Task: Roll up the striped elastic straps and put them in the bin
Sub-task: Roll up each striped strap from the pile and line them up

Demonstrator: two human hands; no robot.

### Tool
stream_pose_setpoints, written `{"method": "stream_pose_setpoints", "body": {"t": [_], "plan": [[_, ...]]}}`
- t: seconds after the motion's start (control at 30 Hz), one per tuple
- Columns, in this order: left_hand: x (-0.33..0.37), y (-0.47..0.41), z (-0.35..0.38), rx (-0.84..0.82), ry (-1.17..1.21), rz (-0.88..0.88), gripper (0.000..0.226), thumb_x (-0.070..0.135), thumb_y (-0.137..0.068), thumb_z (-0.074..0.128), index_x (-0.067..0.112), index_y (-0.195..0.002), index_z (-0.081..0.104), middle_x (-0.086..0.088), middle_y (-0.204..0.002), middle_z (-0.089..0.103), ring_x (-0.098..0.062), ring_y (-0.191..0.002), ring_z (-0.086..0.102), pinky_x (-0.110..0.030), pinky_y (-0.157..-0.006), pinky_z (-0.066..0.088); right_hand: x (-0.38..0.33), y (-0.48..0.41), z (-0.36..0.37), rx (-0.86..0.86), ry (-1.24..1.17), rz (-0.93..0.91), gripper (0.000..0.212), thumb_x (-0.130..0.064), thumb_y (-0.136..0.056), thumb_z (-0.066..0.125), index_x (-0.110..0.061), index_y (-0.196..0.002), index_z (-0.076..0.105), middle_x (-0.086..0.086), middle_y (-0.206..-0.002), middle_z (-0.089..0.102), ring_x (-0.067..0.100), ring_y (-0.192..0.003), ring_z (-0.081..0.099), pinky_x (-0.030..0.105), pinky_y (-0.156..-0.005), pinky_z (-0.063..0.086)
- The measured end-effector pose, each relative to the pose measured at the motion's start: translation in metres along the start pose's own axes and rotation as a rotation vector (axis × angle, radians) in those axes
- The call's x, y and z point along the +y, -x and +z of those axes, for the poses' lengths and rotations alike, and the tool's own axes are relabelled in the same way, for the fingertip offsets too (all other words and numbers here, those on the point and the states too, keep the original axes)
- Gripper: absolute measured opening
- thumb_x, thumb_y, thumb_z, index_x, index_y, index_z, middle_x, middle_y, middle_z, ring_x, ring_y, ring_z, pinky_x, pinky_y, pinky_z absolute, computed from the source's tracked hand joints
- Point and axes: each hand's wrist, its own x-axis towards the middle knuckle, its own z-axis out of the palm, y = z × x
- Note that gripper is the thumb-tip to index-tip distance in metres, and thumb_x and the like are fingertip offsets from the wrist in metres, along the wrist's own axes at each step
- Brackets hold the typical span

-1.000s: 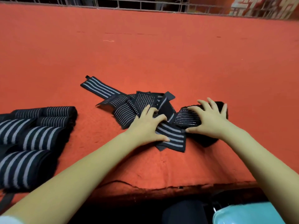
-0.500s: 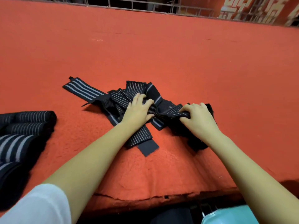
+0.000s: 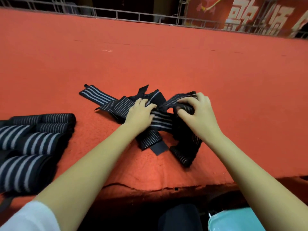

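Mid-frame on red felt tabletop, loose striped elastic straps lie in a tangle. R hand has thumb & fingers clamped on a lifted fold of them. L hand lies on them, fingers together & bent; grip or just press, can't tell. Rolled straps stacked at left edge; teal bin corner at bottom right.

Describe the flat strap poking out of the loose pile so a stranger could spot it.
On the red table, find the tangled pile mid-table. One strap end sticks out toward the far left, flat and untouched, unlike the bunched rest.
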Motion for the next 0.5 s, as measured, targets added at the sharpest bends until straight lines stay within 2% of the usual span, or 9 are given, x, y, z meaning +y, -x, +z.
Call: {"method": "stream_pose_setpoints", "body": {"t": [0.03,0.1,0.17,0.2,0.23,0.3,0.37,0.43,0.5], "plan": [[0.001,0.006,-0.008,0.091,0.084,0.018,0.035,0.024,-0.1,0.046,0.018,-0.134,0.053,-0.009,-0.143,0.042,-0.028,-0.137,0.031,-0.042,-0.108,0.034,0.0,0.005,0.004,-0.033,0.026,-0.013,0.031,-0.027,-0.082,0.064,-0.017,-0.112,0.069,0.001,-0.099,0.046,0.024,-0.104,0.041,0.024,-0.089,0.031],[0.003,0.018,-0.023,0.179,0.347,-0.051,0.029,0.017,-0.1,0.04,0.012,-0.118,0.062,-0.006,-0.116,0.06,-0.021,-0.108,0.055,-0.033,-0.092,0.044,-0.001,0.017,0.014,-0.066,0.053,-0.014,0.035,-0.024,-0.084,0.066,-0.016,-0.118,0.067,0.0,-0.099,0.044,0.023,-0.106,0.038,0.027,-0.091,0.033],[0.008,0.033,-0.04,0.066,0.794,-0.266,0.033,0.024,-0.103,0.036,0.004,-0.111,0.061,-0.005,-0.089,0.066,-0.019,-0.074,0.063,-0.03,-0.072,0.052,-0.006,0.026,0.022,-0.063,0.053,-0.008,0.039,-0.023,-0.084,0.068,-0.015,-0.122,0.065,0.001,-0.102,0.044,0.022,-0.106,0.038,0.03,-0.093,0.035],[0.01,0.041,-0.045,-0.029,0.969,-0.359,0.04,0.033,-0.103,0.036,0.001,-0.11,0.06,-0.007,-0.082,0.065,-0.02,-0.066,0.063,-0.032,-0.069,0.054,-0.011,0.029,0.027,-0.066,0.046,-0.012,0.041,-0.023,-0.083,0.069,-0.014,-0.123,0.065,0.003,-0.104,0.046,0.023,-0.107,0.038,0.033,-0.096,0.036],[0.012,0.049,-0.049,-0.132,1.032,-0.397,0.047,0.042,-0.102,0.037,0.002,-0.108,0.06,-0.008,-0.082,0.065,-0.021,-0.065,0.063,-0.034,-0.069,0.055,-0.017,0.033,0.03,-0.073,0.03,-0.026,0.043,-0.024,-0.083,0.069,-0.014,-0.124,0.064,0.005,-0.107,0.047,0.023,-0.108,0.038,0.037,-0.097,0.036],[0.013,0.064,-0.05,-0.226,0.955,-0.355,0.051,0.049,-0.099,0.041,0.004,-0.107,0.063,-0.01,-0.091,0.067,-0.02,-0.072,0.063,-0.036,-0.075,0.056,-0.031,0.038,0.037,-0.082,-0.017,-0.066,0.046,-0.028,-0.081,0.067,-0.014,-0.124,0.064,0.009,-0.111,0.049,0.024,-0.11,0.038,0.042,-0.099,0.037],[0.008,0.077,-0.05,-0.173,1.03,-0.3,0.034,0.035,-0.099,0.05,0.004,-0.101,0.065,-0.014,-0.092,0.067,-0.016,-0.068,0.062,-0.037,-0.072,0.057,-0.045,0.043,0.042,-0.098,-0.017,-0.104,0.054,-0.035,-0.076,0.064,-0.017,-0.128,0.061,0.009,-0.117,0.05,0.026,-0.113,0.039,0.048,-0.098,0.039],[-0.005,0.083,-0.049,-0.022,1.096,-0.255,0.013,0.017,-0.097,0.056,0.01,-0.089,0.062,-0.015,-0.085,0.064,-0.015,-0.06,0.062,-0.032,-0.061,0.057,-0.056,0.047,0.045,-0.185,0.08,-0.117,0.078,-0.044,-0.075,0.073,-0.027,-0.144,0.041,0.004,-0.129,0.047,0.024,-0.122,0.037,0.05,-0.1,0.036],[-0.023,0.087,-0.053,0.124,0.986,-0.254,0.011,0.014,-0.092,0.063,0.014,-0.082,0.058,-0.009,-0.078,0.062,-0.014,-0.058,0.061,-0.027,-0.056,0.055,-0.06,0.049,0.047,-0.314,0.147,-0.022,0.109,-0.044,-0.072,0.079,-0.032,-0.152,0.007,-0.002,-0.139,0.044,0.02,-0.13,0.036,0.049,-0.102,0.029]]}}
